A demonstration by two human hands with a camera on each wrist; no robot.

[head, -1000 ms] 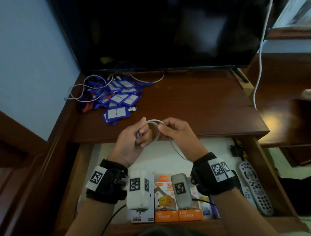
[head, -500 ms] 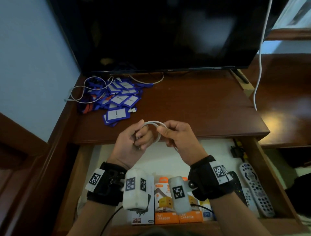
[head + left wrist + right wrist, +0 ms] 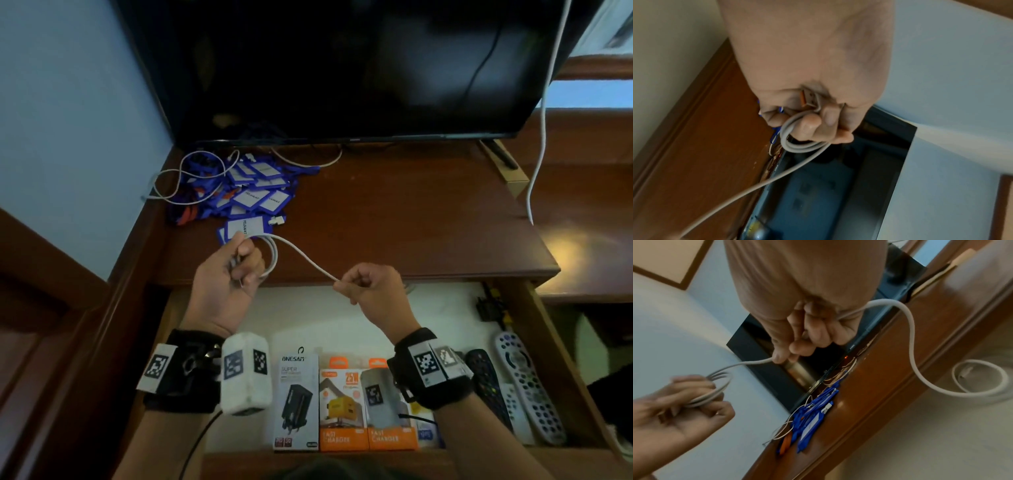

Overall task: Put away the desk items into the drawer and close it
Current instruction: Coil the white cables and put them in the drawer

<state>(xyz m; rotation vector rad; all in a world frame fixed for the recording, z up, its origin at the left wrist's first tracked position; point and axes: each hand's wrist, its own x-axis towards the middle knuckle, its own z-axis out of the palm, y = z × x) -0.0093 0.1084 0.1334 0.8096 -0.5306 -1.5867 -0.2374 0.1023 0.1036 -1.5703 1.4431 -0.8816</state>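
A white USB cable (image 3: pixel 301 255) stretches between my two hands above the desk's front edge. My left hand (image 3: pixel 236 270) grips several coiled loops of it (image 3: pixel 797 146), and the orange-tongued USB plug (image 3: pixel 807 99) pokes out of the fist. My right hand (image 3: pixel 363 284) pinches the straight run of the cable (image 3: pixel 910 331) between thumb and fingers. Beyond that hand the loose end lies in a loop (image 3: pixel 982 378) on the drawer's white floor. The drawer (image 3: pixel 555 359) stands open below both hands. A pile of blue name tags (image 3: pixel 253 195) lies at the desk's back left.
Charger boxes (image 3: pixel 298 401) stand along the drawer's front and remote controls (image 3: pixel 527 383) lie at its right side. A dark screen (image 3: pixel 342 68) fills the back of the desk. A thin white wire (image 3: pixel 178 185) lies on the tags, and a white cord (image 3: pixel 537 137) hangs at the right.
My hands, close together at the coil before, have drawn apart. The right hand has slid right along the cable, leaving a straight run between them.
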